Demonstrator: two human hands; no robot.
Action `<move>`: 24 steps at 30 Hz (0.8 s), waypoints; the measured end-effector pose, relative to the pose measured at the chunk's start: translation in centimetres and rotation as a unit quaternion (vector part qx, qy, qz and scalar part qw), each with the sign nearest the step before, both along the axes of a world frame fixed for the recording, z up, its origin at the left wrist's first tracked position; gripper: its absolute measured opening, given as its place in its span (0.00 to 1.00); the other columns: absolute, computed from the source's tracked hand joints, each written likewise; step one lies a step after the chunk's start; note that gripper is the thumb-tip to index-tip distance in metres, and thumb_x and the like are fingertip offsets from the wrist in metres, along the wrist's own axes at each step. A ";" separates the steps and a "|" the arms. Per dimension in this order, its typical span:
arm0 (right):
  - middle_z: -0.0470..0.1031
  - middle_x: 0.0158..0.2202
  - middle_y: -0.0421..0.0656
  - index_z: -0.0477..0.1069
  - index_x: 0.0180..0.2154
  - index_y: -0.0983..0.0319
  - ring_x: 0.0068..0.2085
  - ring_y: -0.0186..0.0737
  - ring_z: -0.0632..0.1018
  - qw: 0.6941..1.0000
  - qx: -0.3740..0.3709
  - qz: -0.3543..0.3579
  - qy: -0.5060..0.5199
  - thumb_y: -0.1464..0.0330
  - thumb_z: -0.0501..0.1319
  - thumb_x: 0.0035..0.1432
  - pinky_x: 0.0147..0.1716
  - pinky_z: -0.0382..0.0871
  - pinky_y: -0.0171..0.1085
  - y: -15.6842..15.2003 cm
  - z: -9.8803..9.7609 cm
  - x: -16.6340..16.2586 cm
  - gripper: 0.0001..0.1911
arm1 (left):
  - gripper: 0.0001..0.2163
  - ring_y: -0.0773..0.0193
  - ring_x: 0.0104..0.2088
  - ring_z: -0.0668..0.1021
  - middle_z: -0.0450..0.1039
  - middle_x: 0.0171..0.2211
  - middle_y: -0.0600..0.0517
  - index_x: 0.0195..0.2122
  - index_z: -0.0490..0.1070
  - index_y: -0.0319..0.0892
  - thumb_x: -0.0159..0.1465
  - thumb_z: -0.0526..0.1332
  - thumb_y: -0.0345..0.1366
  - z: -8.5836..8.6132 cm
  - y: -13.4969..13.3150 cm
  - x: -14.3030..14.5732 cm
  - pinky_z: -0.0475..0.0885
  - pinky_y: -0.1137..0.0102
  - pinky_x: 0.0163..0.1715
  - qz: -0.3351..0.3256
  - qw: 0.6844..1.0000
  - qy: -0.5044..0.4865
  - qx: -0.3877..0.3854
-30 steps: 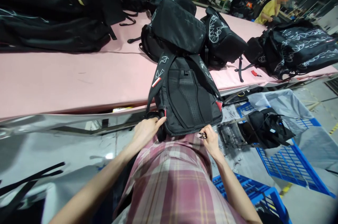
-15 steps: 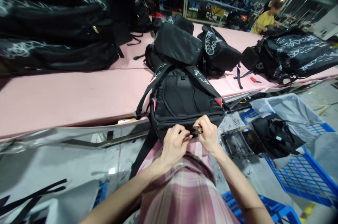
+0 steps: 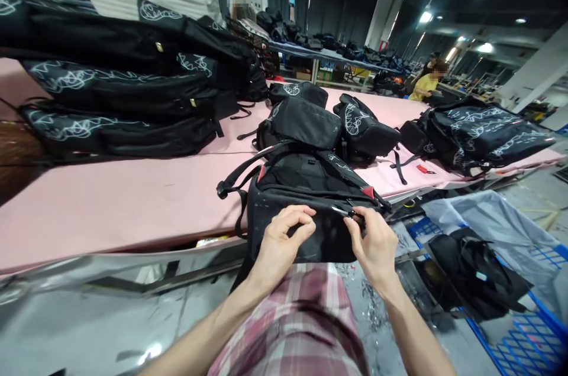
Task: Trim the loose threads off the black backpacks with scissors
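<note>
A black backpack (image 3: pixel 306 234) lies at the pink table's front edge, its flat base turned towards me and its straps with red patches on the upper side. In my right hand (image 3: pixel 375 246) is a small pair of thread snips (image 3: pixel 344 211), blades pointing left along the base's upper edge. My left hand (image 3: pixel 284 237) is in front of the base, left of the snips. Its thumb and forefinger come together in a pinch; anything thin between them is too small to make out.
Black bags with white scribbles (image 3: pixel 124 133) are stacked at left on the pink table (image 3: pixel 110 198). More black backpacks (image 3: pixel 368 133) stand behind and at right. A blue crate (image 3: pixel 523 329) with a black bag is at lower right. A person in yellow (image 3: pixel 423 87) is farther back.
The backpack has tipped so that its base shows more fully. My hands have moved apart, the right one shifting right with the snips. The view has tilted up.
</note>
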State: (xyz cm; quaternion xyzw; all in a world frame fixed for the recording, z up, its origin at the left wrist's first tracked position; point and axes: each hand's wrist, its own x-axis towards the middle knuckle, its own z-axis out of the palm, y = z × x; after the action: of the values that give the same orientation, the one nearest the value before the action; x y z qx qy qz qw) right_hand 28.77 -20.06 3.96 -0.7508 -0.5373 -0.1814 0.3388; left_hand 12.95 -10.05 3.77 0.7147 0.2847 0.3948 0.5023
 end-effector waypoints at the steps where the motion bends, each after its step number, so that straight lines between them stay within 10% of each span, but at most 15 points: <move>1: 0.74 0.30 0.42 0.69 0.38 0.61 0.31 0.38 0.74 1.000 0.009 -0.004 -0.008 0.64 0.54 0.61 0.31 0.64 0.34 0.1 -0.1 -0.2 0.09 | 0.07 0.59 0.43 0.72 0.72 0.38 0.49 0.24 0.69 0.43 0.57 0.58 0.38 0.0 0.0 0.0 0.61 0.64 0.47 0.002 1.000 0.000 -0.003; 24: 0.76 0.30 0.44 0.70 0.36 0.62 0.31 0.38 0.75 0.995 -0.006 -0.066 -0.077 0.63 0.53 0.62 0.29 0.62 0.35 -0.5 -0.6 -0.4 0.11 | 0.09 0.62 0.37 0.73 0.73 0.34 0.52 0.29 0.77 0.48 0.60 0.57 0.40 -0.6 -1.2 0.8 0.64 0.65 0.39 -0.012 0.994 0.079 0.071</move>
State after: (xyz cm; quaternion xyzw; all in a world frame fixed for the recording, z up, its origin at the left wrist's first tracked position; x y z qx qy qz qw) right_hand 28.35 -20.52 3.40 -0.7701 -0.5124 -0.2576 0.2793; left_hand 13.75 -11.24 3.20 0.7808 0.2866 0.3500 0.4309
